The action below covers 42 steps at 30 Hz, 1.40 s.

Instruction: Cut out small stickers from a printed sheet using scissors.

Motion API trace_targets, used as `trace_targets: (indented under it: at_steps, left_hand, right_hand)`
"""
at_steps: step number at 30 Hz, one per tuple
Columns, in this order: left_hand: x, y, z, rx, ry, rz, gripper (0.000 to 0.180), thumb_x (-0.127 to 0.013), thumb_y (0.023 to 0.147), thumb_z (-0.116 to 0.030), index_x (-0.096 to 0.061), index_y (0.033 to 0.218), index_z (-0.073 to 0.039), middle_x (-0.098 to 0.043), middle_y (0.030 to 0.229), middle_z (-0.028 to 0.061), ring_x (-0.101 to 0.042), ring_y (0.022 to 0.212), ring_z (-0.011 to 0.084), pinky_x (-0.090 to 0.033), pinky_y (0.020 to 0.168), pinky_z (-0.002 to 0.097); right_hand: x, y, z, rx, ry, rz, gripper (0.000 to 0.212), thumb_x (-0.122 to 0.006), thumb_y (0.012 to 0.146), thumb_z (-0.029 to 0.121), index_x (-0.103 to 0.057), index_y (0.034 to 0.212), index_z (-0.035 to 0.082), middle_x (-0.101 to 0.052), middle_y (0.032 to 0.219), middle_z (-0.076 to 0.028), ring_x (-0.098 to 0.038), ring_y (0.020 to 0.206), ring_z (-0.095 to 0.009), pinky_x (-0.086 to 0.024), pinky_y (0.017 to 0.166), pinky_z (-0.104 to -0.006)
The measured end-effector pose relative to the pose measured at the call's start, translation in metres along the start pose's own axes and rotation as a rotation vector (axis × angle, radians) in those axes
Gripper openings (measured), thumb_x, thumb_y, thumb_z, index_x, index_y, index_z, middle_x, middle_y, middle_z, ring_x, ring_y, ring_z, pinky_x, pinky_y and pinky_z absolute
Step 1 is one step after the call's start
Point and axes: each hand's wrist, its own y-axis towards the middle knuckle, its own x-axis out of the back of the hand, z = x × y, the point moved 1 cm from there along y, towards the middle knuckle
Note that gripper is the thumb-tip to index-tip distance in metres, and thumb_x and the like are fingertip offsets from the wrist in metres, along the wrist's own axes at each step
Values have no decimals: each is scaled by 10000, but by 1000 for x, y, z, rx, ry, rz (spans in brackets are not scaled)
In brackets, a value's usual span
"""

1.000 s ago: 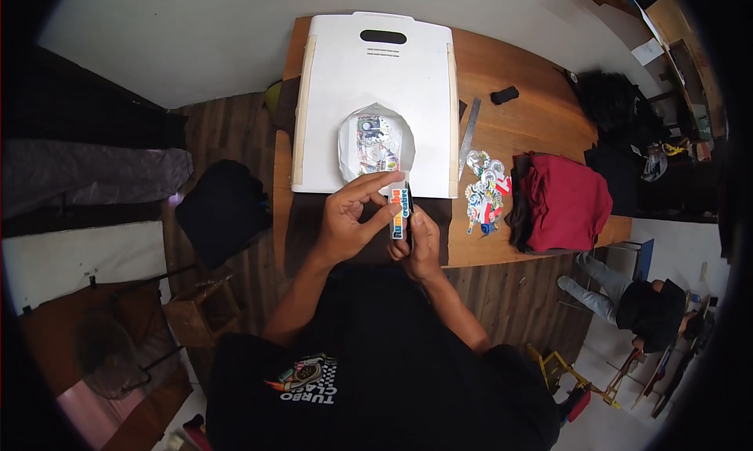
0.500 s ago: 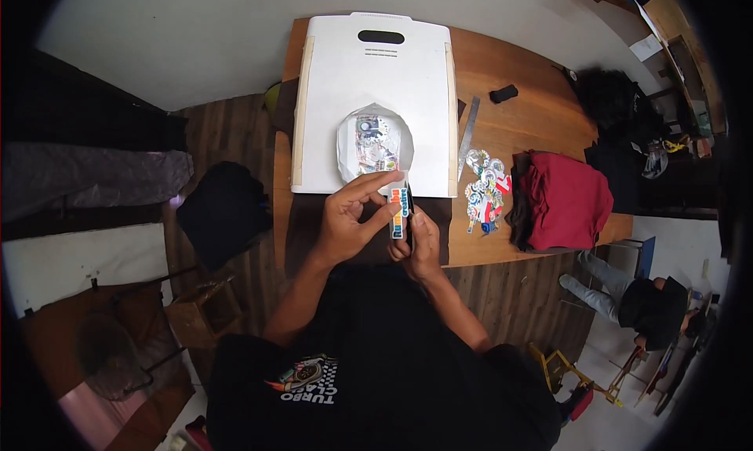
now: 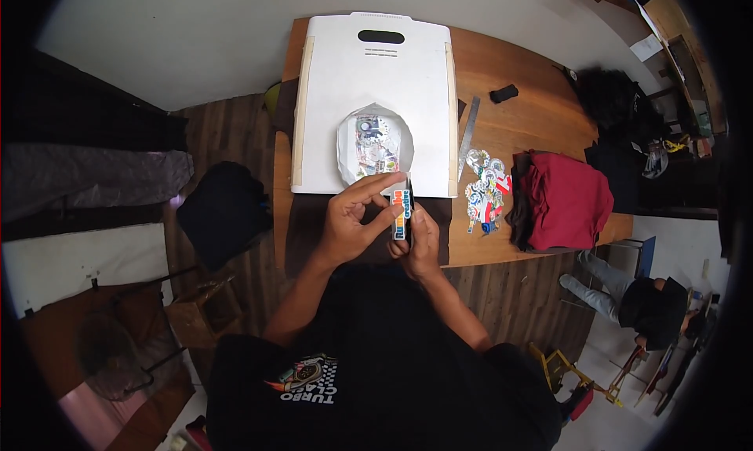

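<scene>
Both my hands hold a long narrow sticker strip point(image 3: 401, 214) with coloured letters, just above the near edge of a wooden table point(image 3: 541, 114). My right hand point(image 3: 422, 243) grips its lower end from below. My left hand point(image 3: 353, 220) pinches at its upper end with thumb and fingers. Right behind the strip lies a white rounded sheet point(image 3: 373, 143) covered with colourful stickers, resting on a large white flat board point(image 3: 376, 74).
A metal ruler point(image 3: 468, 133) lies beside the board, with a pile of loose stickers point(image 3: 486, 188) and folded red cloth point(image 3: 566, 200) to its right. A small black object point(image 3: 503, 93) and dark clothes point(image 3: 616, 106) sit further back. Another person sits on the floor at lower right point(image 3: 643, 302).
My left fingers have stretched out along the strip's upper end. Otherwise the hands and strip stay in the same place.
</scene>
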Motion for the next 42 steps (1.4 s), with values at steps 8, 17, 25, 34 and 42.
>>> trace_targets:
  at_steps: [8, 17, 25, 34, 42]
  left_hand:
    - [-1, 1, 0, -15, 102, -27, 466, -650, 833, 103, -550, 1286, 61, -564, 1275, 180, -596, 846, 59, -483, 855, 221]
    - [6, -7, 4, 23, 74, -24, 466, -650, 839, 100, -548, 1292, 55, -561, 1287, 172, -597, 847, 63, -487, 839, 214]
    - [16, -10, 17, 79, 56, -18, 478, -647, 848, 97, -533, 1309, 46, -557, 1302, 174, -589, 866, 63, -490, 829, 209]
    - [29, 0, 46, 124, 88, -68, 481, -648, 844, 102, -533, 1308, 50, -555, 1309, 167, -583, 832, 66, -495, 799, 205]
    - [42, 7, 63, 190, 39, -116, 453, -659, 856, 66, -551, 1295, 40, -574, 1287, 135, -578, 845, 61, -484, 804, 211]
  right_hand:
    - [-3, 2, 2, 20, 18, -11, 352, -398, 1036, 389, -453, 877, 80, -357, 590, 22, -265, 425, -44, -228, 397, -214]
    - [-2, 0, -9, -29, 13, -32, 350, -384, 1042, 380, -470, 889, 77, -352, 569, 30, -267, 418, -43, -230, 394, -213]
    - [3, 4, -25, -68, 25, -74, 354, -380, 1043, 381, -478, 891, 77, -362, 570, 25, -301, 417, -47, -245, 389, -210]
    - [6, 30, -23, -187, -1, -126, 326, -399, 1040, 377, -496, 910, 95, -338, 537, 45, -276, 398, -46, -236, 382, -218]
    - [15, 50, -48, -225, -11, -197, 312, -395, 1043, 368, -497, 918, 100, -327, 532, 50, -243, 380, -45, -214, 372, -219]
